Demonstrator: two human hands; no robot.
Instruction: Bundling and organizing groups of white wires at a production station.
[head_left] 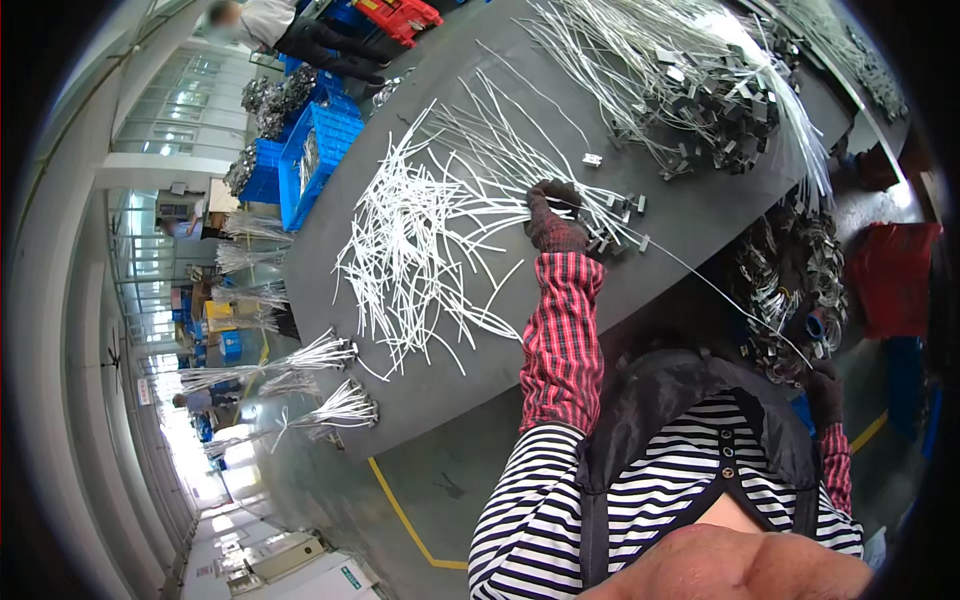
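Note:
My left hand, in a dark work glove, is closed round a thin bundle of white wires on the grey table. Small metal connectors sit at the wire ends just right of that hand. One single white wire stretches from those connectors, past the table's edge, down to my right hand. That hand, also gloved, is low at the right side of my body with its fingers closed at the wire's end; they show only in part. Left of my left hand lies a loose heap of short white tubes or wires.
A large pile of wires with metal connectors covers the table's far right. More cables hang in a dark bunch beside a red bin. Blue crates and a person are beyond the table. Tied wire bundles overhang its left edge.

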